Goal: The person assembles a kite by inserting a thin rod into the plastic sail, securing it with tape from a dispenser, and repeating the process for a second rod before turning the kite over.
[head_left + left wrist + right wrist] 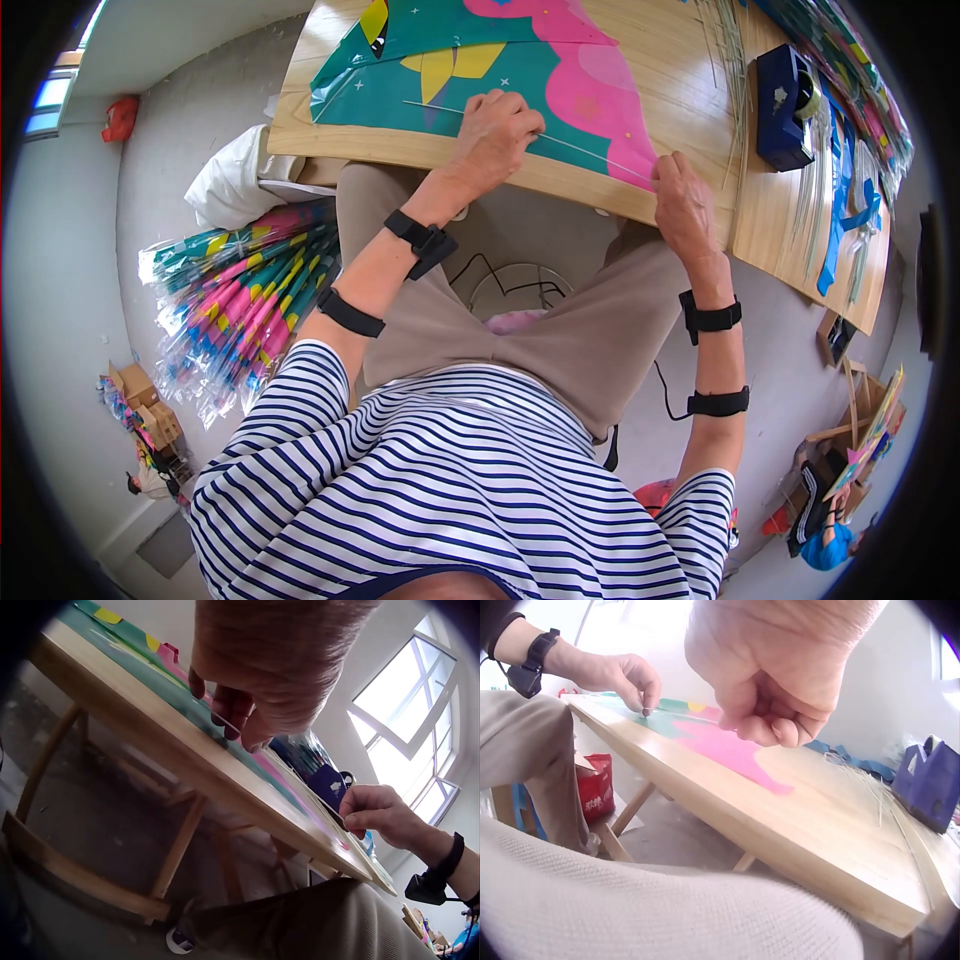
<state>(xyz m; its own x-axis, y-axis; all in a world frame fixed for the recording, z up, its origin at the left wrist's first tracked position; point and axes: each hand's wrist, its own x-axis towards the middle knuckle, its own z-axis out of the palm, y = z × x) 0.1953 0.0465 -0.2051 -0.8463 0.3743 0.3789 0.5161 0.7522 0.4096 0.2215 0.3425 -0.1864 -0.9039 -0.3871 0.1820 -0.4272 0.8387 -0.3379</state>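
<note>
A teal, pink and yellow kite sheet [520, 70] lies flat on a wooden table [680, 90]. A thin stick [585, 150] runs across the sheet toward its pink near corner. My left hand [510, 115] pinches the stick near its middle, fingers curled down onto the sheet. At the pink corner, my right hand [667, 178] pinches the stick's end by the table's edge. The left wrist view has the left hand [240, 720] over the sheet and the right hand [360, 817] further along. In the right wrist view the right hand [761, 731] sits over the pink sheet [727, 750].
A blue tape dispenser [785, 105] stands on the table to the right, beside loose thin sticks [725, 50] and a stack of kites [865, 90]. Blue ribbons [845, 215] hang over the right edge. A bundle of wrapped kites [240, 290] and a white bag [230, 180] lie on the floor at left.
</note>
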